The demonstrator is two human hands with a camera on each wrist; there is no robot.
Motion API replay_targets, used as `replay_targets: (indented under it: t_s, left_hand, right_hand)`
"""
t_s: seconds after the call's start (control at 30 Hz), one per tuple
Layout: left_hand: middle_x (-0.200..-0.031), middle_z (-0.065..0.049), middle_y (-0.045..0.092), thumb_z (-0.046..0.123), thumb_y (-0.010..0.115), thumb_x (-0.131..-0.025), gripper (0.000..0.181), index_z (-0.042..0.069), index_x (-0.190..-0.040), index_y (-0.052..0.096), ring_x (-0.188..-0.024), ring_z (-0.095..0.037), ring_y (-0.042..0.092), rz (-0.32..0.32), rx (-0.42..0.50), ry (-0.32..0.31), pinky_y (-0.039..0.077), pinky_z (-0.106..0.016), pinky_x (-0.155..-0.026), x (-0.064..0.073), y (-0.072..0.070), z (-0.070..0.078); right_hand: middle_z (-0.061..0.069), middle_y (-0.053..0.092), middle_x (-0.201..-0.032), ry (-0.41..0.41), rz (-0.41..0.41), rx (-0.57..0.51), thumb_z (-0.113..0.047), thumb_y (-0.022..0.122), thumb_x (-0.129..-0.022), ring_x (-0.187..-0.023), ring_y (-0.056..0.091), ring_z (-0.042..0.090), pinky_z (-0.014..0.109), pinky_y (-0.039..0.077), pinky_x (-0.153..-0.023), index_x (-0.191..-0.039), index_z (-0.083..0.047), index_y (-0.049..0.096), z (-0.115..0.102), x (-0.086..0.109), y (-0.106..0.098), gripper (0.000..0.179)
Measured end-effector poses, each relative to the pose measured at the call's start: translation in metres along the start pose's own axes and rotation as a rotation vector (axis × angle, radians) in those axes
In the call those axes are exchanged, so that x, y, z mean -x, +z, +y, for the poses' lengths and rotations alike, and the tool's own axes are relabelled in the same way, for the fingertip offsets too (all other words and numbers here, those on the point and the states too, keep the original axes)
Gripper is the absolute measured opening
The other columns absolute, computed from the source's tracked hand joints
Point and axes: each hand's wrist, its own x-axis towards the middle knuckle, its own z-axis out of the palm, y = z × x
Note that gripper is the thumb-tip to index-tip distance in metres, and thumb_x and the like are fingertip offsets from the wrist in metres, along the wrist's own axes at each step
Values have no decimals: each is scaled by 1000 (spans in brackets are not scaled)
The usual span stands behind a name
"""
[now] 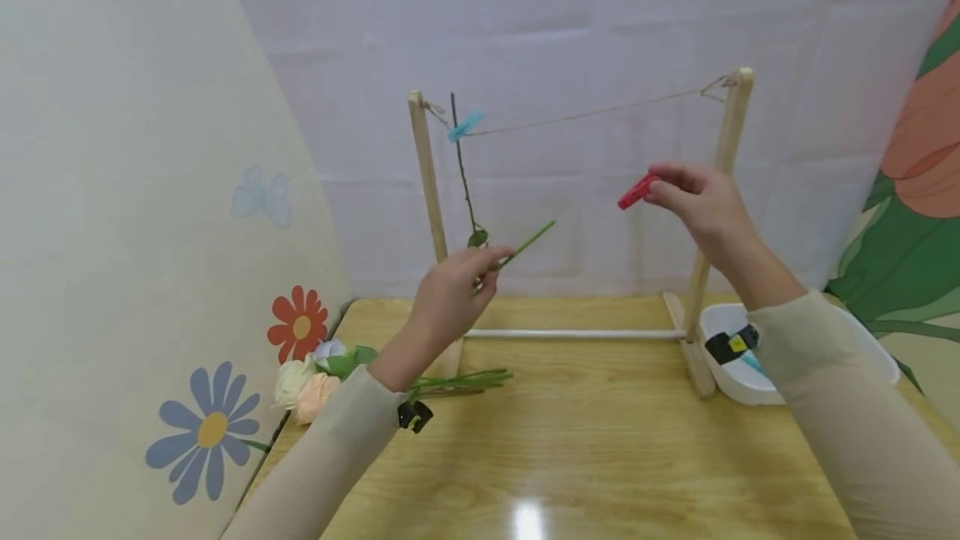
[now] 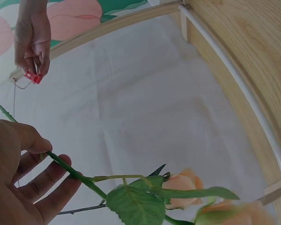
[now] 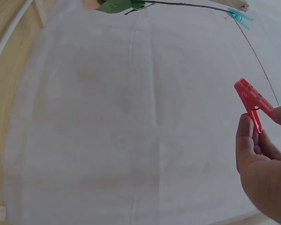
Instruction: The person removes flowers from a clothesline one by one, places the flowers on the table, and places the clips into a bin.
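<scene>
My left hand pinches the green stem of an artificial rose, its tip pointing up to the right. In the left wrist view the stem runs down to green leaves and a peach bloom. My right hand pinches a red clothespin between thumb and fingers, in front of the frame's right post. In the right wrist view the clothespin is apart from the string. Another dark-stemmed flower hangs upside down from the string, clipped by a blue clothespin.
A wooden frame with two posts and a white crossbar stands on the wooden table. Several flowers lie at the left. A white tub with a blue item inside stands at the right, partly behind my right sleeve.
</scene>
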Motion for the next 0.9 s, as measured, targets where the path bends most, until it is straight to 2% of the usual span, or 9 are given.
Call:
replay_targets:
  t_s: [0.13, 0.2, 0.27, 0.43, 0.5, 0.6, 0.7, 0.9]
  left_hand:
    - [-97, -6, 72, -1, 68, -91, 39, 13, -127, 69, -75, -18, 65, 10, -49, 33, 54, -26, -57, 5, 3, 1]
    - [-92, -5, 69, -1, 68, -91, 39, 13, -127, 69, -70, -17, 61, 14, -68, 55, 51, -25, -54, 7, 5, 2]
    - [-90, -5, 68, -2, 68, -91, 39, 14, -127, 69, -70, -18, 61, 16, -89, 74, 49, -25, -52, 10, 7, 2]
    - [-97, -6, 70, -5, 68, -89, 45, 17, -129, 69, -79, -22, 64, -7, -153, 89, 45, -24, -47, 19, 10, 5]
    - [-101, -6, 70, -6, 70, -87, 48, 18, -129, 69, -83, -23, 65, -22, -183, 90, 44, -23, -46, 23, 10, 6]
    - [-107, -5, 70, -6, 72, -85, 50, 19, -129, 68, -87, -23, 65, -46, -224, 96, 42, -23, -44, 29, 11, 7]
    - [-112, -5, 69, -6, 73, -84, 52, 20, -128, 68, -90, -25, 65, -56, -253, 102, 41, -23, -42, 36, 10, 8]
    - [-104, -4, 69, -7, 75, -81, 56, 22, -127, 68, -91, -23, 67, -58, -273, 116, 45, -23, -44, 48, 11, 10]
  right_hand:
    - [-1, 70, -98, 0, 4, -92, -4, 66, -97, -90, 67, 8, 15, 55, -85, -112, -4, 67, 6, 6, -10, 15]
    - [-2, 69, -97, 3, 14, -69, -6, 66, -97, -89, 67, 8, 16, 55, -84, -108, -9, 69, 8, 9, -14, 12]
    - [-3, 70, -98, 20, 7, -54, -7, 66, -97, -90, 67, 8, 16, 55, -85, -111, -7, 70, 12, 12, -19, 14]
    - [-8, 70, -104, 76, -37, 129, -22, 66, -99, -99, 65, 7, 13, 52, -89, -125, -3, 64, 22, 24, -31, 32]
    - [-9, 70, -104, 79, -55, 149, -24, 65, -100, -99, 65, 6, 13, 51, -90, -124, -5, 65, 27, 29, -36, 31]
    - [-6, 71, -102, 65, -91, 42, -15, 64, -100, -97, 66, 7, 14, 52, -90, -117, -10, 69, 35, 36, -44, 19]
    - [-3, 72, -101, 54, -117, -84, -7, 62, -100, -94, 68, 9, 16, 53, -89, -112, -13, 71, 41, 43, -52, 17]
    - [-1, 71, -102, 60, -91, -152, -5, 61, -100, -92, 69, 9, 18, 55, -87, -111, -15, 72, 50, 57, -64, 18]
